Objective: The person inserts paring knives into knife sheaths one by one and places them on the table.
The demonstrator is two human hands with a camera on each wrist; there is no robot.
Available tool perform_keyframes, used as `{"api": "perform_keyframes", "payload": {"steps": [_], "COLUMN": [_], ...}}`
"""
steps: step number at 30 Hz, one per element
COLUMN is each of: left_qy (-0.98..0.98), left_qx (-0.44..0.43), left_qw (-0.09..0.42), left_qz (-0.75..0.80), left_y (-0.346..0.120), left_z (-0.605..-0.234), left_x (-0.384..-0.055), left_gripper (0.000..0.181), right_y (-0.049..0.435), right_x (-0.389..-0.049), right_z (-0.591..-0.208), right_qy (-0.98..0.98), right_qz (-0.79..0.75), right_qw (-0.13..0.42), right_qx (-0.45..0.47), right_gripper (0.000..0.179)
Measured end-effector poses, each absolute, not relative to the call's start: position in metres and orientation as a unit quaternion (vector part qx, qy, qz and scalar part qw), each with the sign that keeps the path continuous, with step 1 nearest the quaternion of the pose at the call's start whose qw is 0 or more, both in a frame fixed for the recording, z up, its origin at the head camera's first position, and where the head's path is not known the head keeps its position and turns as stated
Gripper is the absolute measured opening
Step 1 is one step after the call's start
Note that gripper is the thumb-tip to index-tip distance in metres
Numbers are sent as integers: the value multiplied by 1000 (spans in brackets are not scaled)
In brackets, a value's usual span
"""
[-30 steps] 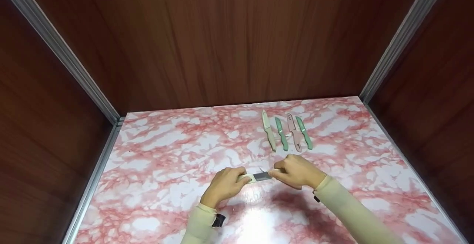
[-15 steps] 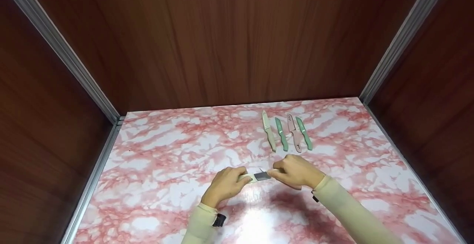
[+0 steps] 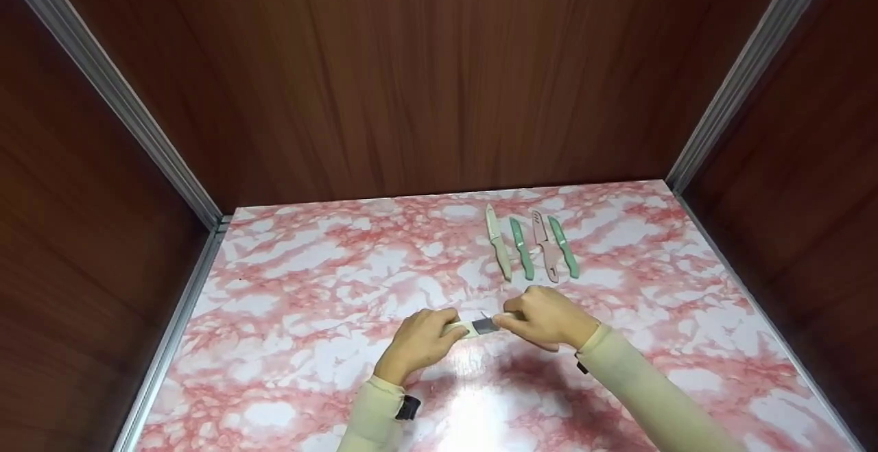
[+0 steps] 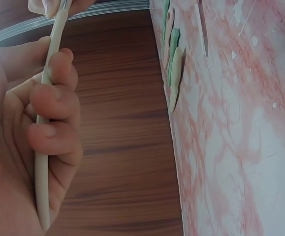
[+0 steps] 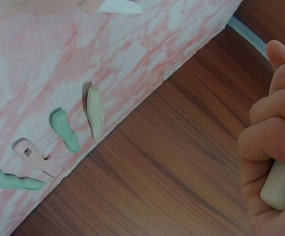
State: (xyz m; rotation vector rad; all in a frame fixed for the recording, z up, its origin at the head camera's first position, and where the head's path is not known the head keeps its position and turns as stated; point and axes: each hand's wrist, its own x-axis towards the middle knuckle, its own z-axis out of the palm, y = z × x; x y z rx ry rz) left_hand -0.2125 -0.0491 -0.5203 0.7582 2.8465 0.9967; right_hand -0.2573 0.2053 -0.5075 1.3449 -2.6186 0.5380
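My right hand [image 3: 552,318] grips a knife whose rounded cream handle [image 5: 280,186] shows below the curled fingers in the right wrist view. A short stretch of its grey blade [image 3: 485,326] is visible between my hands. My left hand [image 3: 420,341] holds a thin, flat cream piece [image 4: 42,182] that looks like a blade sheath, with several fingers curled round it. It meets the grey blade, end to end with the right hand's fingertips close by. Both hands are raised over the near middle of the table in the head view.
Behind the hands lie a cream knife [image 3: 499,243], a green knife [image 3: 522,250], a pink knife [image 3: 547,246] and another green knife [image 3: 564,247], side by side. A thin pale pointed strip [image 4: 200,24] shows beside the table's knives. Wooden panels [image 3: 439,81] wall in the marbled table [image 3: 309,287].
My hands have drawn very slightly closer together, and the visible stretch of grey blade is a little shorter. The knives on the table have not moved.
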Motion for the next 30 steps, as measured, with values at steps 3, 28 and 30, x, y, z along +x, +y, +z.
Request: {"api": "perform_keyframes", "payload": {"steps": [3, 28, 30], "left_qy": [916, 916, 917], "left_qx": [245, 247, 248], "left_qw": [14, 24, 19], "left_qz": [318, 316, 311], "left_y": [-48, -40, -39], "left_z": [-520, -518, -518], "left_x": [-213, -214, -215], "left_gripper": [20, 21, 21], "right_y": [205, 203, 202], "right_x": [-257, -254, -254], "right_z": [-507, -508, -508], "right_qy": [-873, -887, -888], "right_qz": [179, 182, 180], "right_qw": [72, 47, 44], "right_qx": [447, 422, 421], "right_gripper": [43, 46, 46]}}
